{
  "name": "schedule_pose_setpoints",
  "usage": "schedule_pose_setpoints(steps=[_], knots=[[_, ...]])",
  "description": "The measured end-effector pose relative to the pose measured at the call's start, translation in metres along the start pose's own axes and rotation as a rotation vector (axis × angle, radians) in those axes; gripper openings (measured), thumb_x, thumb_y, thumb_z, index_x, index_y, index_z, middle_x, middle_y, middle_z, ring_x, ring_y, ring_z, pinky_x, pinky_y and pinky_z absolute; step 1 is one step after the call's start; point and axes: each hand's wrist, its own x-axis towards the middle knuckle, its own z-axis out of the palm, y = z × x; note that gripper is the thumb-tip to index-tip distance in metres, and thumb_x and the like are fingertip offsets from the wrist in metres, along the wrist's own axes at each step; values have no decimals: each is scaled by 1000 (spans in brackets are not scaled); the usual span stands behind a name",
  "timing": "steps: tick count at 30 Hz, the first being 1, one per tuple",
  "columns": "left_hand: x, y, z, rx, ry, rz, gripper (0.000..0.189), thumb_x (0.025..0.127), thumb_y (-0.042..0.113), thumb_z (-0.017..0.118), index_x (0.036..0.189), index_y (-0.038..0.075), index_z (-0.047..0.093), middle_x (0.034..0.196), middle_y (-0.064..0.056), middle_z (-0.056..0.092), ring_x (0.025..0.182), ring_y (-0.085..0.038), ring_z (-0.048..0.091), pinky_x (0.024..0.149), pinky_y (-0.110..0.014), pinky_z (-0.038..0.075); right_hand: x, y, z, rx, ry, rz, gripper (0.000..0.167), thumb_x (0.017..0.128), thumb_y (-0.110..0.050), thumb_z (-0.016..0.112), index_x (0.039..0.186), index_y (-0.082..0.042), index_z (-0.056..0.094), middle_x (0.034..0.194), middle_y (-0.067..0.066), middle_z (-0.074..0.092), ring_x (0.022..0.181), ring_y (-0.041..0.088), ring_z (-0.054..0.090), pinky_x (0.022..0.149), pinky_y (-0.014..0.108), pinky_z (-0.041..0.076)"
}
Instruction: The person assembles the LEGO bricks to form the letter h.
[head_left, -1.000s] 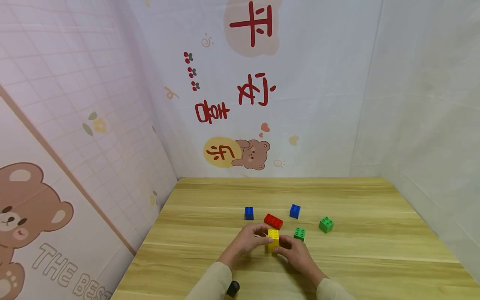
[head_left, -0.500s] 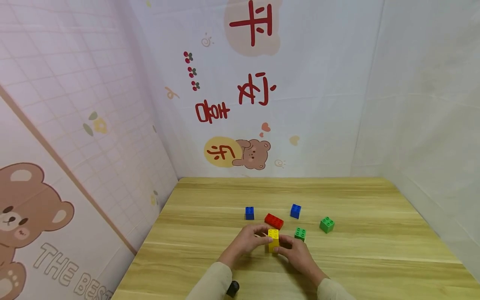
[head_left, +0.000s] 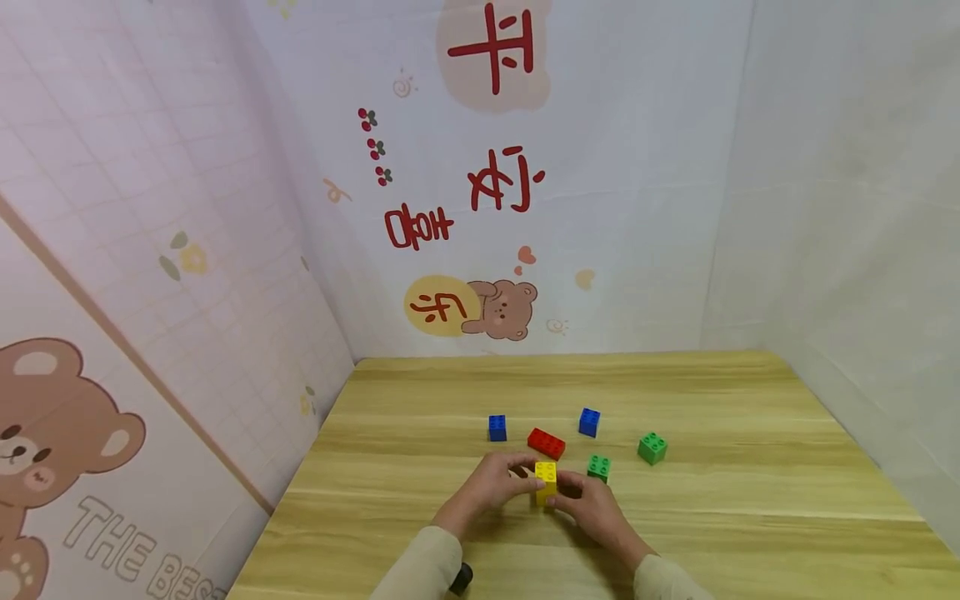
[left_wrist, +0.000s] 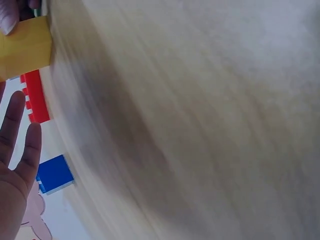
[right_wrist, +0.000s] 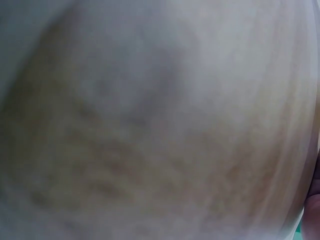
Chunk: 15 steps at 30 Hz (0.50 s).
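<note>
The left hand and right hand are pinching a yellow block, seemingly steadying it. A red block is lying farther off.

Yellow block between left hand and right hand; red block beyond them; green block beside the right; yellowish wood-grain tabletop below.

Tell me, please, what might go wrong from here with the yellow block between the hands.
The yellow block might tip or slip if the left hand and right hand, both holding it, press unevenly. The right hand could bump the nearer green block just beyond it. The left hand could nudge the red block if it reaches forward.
</note>
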Motion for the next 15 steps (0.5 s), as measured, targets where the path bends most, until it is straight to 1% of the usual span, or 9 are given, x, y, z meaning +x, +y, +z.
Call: schedule_pose_setpoints(steps=[4, 9, 15], knots=[[-2, -2, 2, -19, -5, 5, 22, 91, 36, 73, 112, 30, 73, 102, 16, 67, 93, -12, 60, 76, -34, 50, 0, 1, 1, -15, 0, 10, 51, 85, -26, 80, 127, -1, 66, 122, 13, 67, 113, 32, 62, 95, 51, 48], [-4, -4, 5, -51, 4, 7, 23, 92, 34, 72, 115, 29, 73, 106, 16, 67, 95, -13, 60, 78, -35, 50, -2, 2, 1, 2, 7, 25, 51, 86, -28, 79, 127, -2, 65, 123, 13, 66, 114, 32, 61, 95, 52, 48], [-7, -3, 6, -79, 15, -7, 22, 93, 35, 70, 115, 31, 72, 108, 16, 66, 98, -15, 59, 82, -37, 50, -4, 0, 3, 13, 8, 15, 51, 88, -30, 76, 128, -2, 65, 126, 14, 65, 117, 34, 59, 97, 53, 46]])
